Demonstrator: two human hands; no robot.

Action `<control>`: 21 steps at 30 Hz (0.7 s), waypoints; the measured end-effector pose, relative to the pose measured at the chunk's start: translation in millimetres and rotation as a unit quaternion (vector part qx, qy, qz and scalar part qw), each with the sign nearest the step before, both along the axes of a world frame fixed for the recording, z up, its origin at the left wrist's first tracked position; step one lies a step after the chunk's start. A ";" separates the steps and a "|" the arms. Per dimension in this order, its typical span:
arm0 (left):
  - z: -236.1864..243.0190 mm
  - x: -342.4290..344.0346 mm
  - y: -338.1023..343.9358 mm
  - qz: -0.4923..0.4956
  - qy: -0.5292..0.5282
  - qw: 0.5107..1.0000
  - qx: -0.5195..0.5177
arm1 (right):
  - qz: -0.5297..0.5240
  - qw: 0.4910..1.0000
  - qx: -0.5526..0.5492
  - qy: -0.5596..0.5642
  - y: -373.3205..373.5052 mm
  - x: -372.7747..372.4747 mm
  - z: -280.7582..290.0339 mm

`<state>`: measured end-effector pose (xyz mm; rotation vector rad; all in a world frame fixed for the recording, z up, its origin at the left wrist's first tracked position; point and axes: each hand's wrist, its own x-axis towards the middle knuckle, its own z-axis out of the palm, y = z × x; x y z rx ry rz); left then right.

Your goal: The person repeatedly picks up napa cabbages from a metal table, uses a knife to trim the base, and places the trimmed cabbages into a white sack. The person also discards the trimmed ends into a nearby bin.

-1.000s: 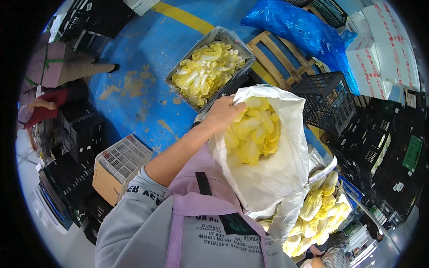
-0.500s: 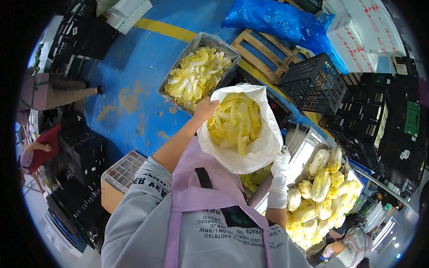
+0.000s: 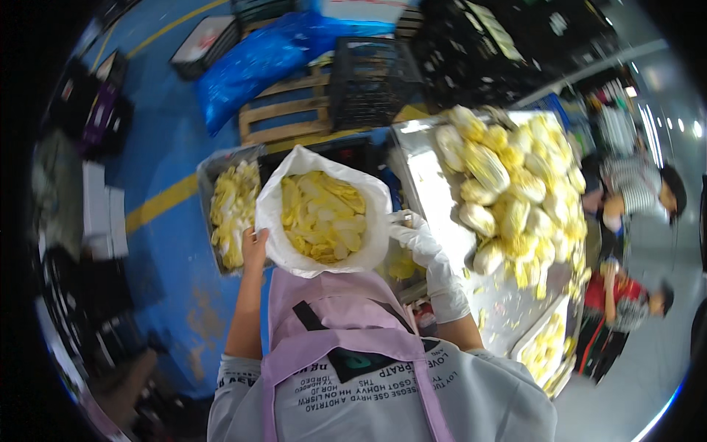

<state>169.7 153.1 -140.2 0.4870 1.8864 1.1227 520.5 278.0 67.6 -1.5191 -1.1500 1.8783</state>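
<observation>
A white sack [image 3: 378, 210] stands open in front of me, with yellow napa cabbage leaves [image 3: 324, 217] inside. On its left edge my bare left hand [image 3: 255, 247] is closed round the rim. My right hand [image 3: 418, 239], in a white glove, grips the right edge; a small dark bit shows by its fingers, too small to name. Left of the sack, a grey crate [image 3: 205, 184] holds more trimmed leaves. To the right, whole napa cabbages [image 3: 515, 191] lie heaped on a steel table [image 3: 434, 180].
Beyond the sack are a wooden pallet [image 3: 287, 114], a black mesh crate [image 3: 372, 81] and a large blue plastic bag [image 3: 254, 62]. A pale tray [image 3: 545, 342] of cabbage pieces sits at the table's near end. Two people [image 3: 626, 295] are at the far right.
My view has turned to the right, showing more of the table and another person. The sack now hangs nearer upright between my hands, both still on its rim.
</observation>
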 end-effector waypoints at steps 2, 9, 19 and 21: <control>25.9 5.2 11.5 0.036 0.046 0.998 -0.008 | -0.041 0.994 -0.035 0.099 -22.2 12.8 -1.3; 0.8 -29.6 -9.8 0.057 0.143 0.981 0.120 | -0.060 0.978 -0.089 0.180 -70.1 42.8 39.8; 3.6 20.6 -36.9 0.092 0.158 0.972 0.149 | -0.101 0.973 0.189 0.084 -39.9 120.8 -2.9; 43.9 65.9 -18.6 0.079 0.210 0.962 0.155 | -0.146 0.957 0.214 0.134 -23.6 157.4 -11.1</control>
